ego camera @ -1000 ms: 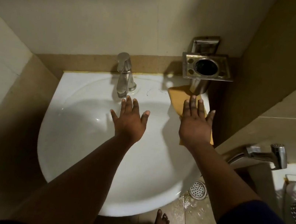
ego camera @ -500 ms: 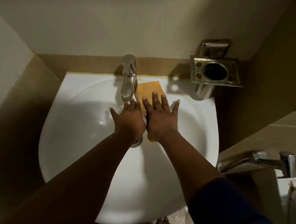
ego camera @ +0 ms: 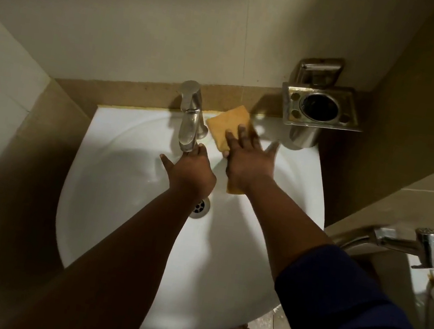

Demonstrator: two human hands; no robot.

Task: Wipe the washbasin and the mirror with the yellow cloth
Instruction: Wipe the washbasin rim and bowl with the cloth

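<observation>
Both hands were over the washbasin [ego camera: 119, 234]: left hand [ego camera: 190, 173] hovered near the tap [ego camera: 189, 123], its fingers hidden, state undetermined; right hand [ego camera: 249, 159] lay spread, pressing the yellow cloth [ego camera: 226, 126] on the rear ledge. Recommended: even pressure, overlapping strokes around the tap's base. No legible markings found.

yellow cloth [ego camera: 226, 126] | flat, basin's back rim | washbasin [ego camera: 118, 205] | white
</observation>
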